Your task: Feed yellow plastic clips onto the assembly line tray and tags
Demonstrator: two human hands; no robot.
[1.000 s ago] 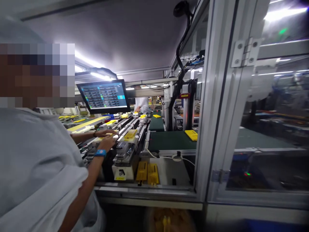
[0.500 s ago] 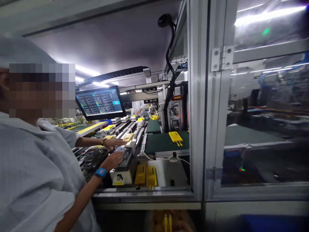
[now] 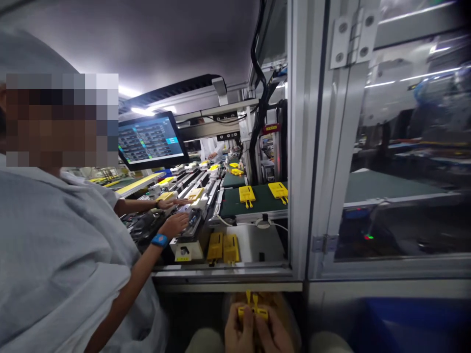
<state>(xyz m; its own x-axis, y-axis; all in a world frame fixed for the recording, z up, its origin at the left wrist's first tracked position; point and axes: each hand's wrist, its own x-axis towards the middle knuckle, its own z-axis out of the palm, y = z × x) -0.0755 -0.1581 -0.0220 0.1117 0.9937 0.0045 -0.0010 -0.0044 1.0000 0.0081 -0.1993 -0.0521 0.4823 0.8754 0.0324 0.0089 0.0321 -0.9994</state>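
At the bottom of the view, my left hand (image 3: 238,331) and my right hand (image 3: 274,333) close around a yellow device (image 3: 263,312), which looks like a power bank with two short cable ends pointing up. Both thumbs press against its near side, and much of its body is hidden by my fingers. Below and behind my hands is a round, clear-looking bag or bin (image 3: 290,314) with blurred brownish-yellow contents. Two similar yellow devices (image 3: 231,247) lie side by side on the metal plate (image 3: 255,242) beyond it.
At left a co-worker (image 3: 55,235) reaches both hands over a fixture (image 3: 193,223). A green conveyor (image 3: 230,203) carries more yellow power banks (image 3: 247,194). A monitor (image 3: 152,142) hangs above. An aluminium frame post (image 3: 307,147) and a blue bin (image 3: 415,323) stand to the right.
The view has tilted down, bringing both my hands and the yellow device up into sight. A second yellow device now shows on the conveyor. The co-worker's hands stay over the fixture.
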